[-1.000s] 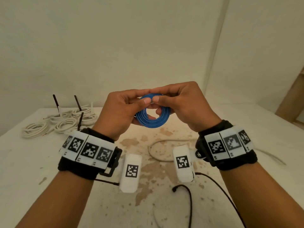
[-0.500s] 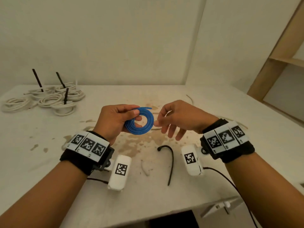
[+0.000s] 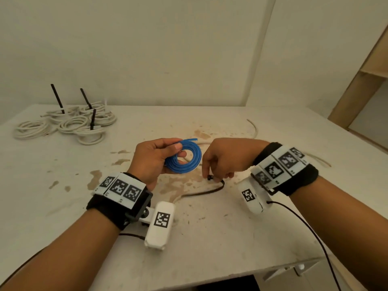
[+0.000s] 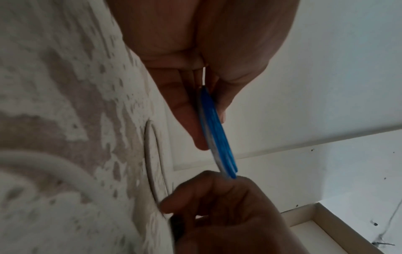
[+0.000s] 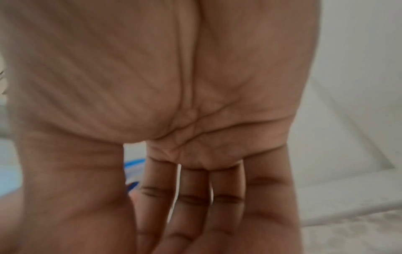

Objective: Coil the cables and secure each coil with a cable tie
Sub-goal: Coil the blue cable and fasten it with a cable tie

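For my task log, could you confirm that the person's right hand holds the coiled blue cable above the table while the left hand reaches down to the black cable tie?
The hands are swapped. The head view shows the left hand holding the coiled blue cable, while the right hand reaches down to the black cable tie on the stained white table.

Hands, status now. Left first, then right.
Left hand: holds the blue cable coil above the table, thumb pinching it against the fingers.
Right hand: fingertips down at the head of the black cable tie; a grip cannot be told.
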